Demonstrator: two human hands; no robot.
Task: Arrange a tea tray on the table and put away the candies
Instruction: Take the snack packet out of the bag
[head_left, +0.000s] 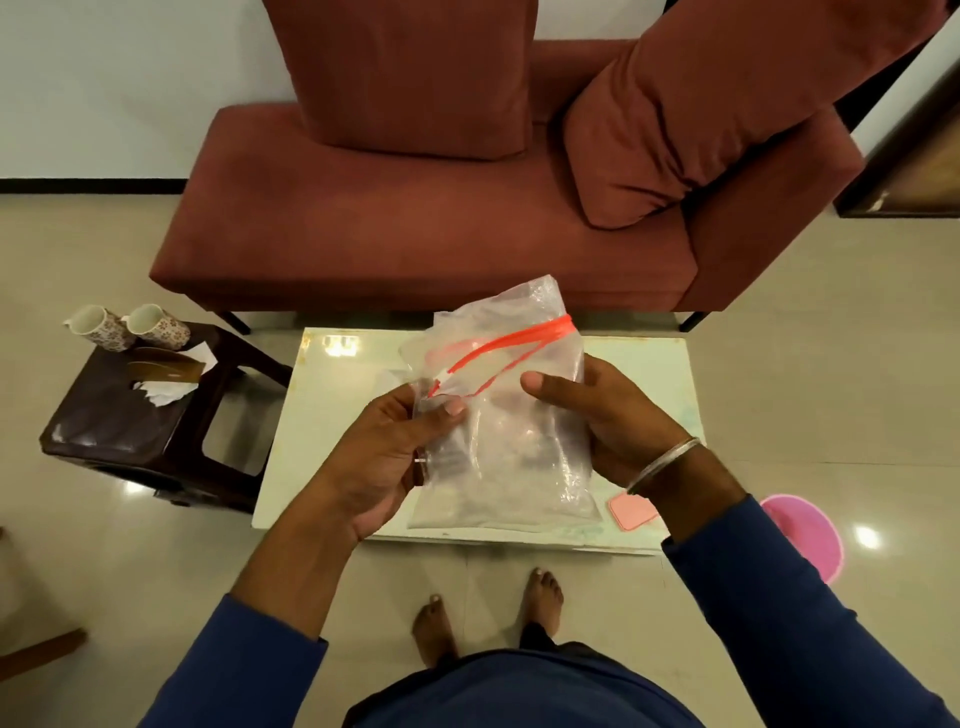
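A clear plastic zip bag (511, 447) with a red seal strip hangs above the pale table (343, 410). My left hand (400, 447) pinches its left edge near the seal. My right hand (602, 415) grips the bag's right side, thumb on the front. The seal strip looks parted and wavy. Dark shapes show dimly through the plastic; I cannot tell what they are. Two patterned white cups (132, 326) lie on their sides on a dark stool (119, 421) at the left, beside a brown tray (163, 366) and crumpled white paper.
A small pink square object (631, 512) lies on the table's front right corner. A round pink item (805, 535) rests on the floor at the right. A maroon sofa (415, 223) with two cushions stands behind the table. My bare feet are at the table's front edge.
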